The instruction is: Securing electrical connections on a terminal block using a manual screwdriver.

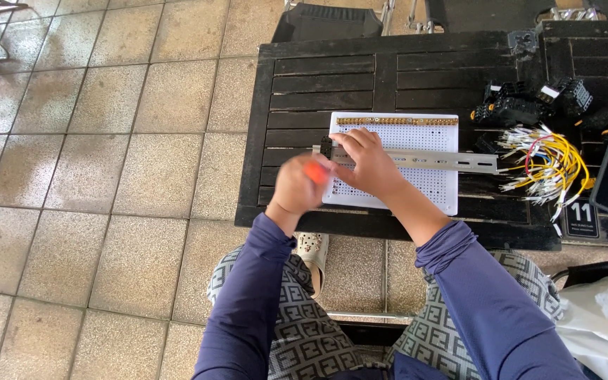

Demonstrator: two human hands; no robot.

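The left hand [297,186] grips an orange-handled screwdriver [316,172] at the metal rail's [445,161] left end while the right hand [366,163] presses it flat against the white perforated panel [439,191] (best kept square, I judge).

Single view only: head-worn camera, looking steeply down from above seated person. Faces forward over own lap and forearms toward dark slatted tabletop [388,77], which fills upper right of frame. Moderately near: white perforated panel [395,190] sits mid-frame, about arm's reach off. Tiled floor [107,176] takes whole left half. Slight motion blur around left hand [298,184], so detail there uncertain. No second view to share scene.
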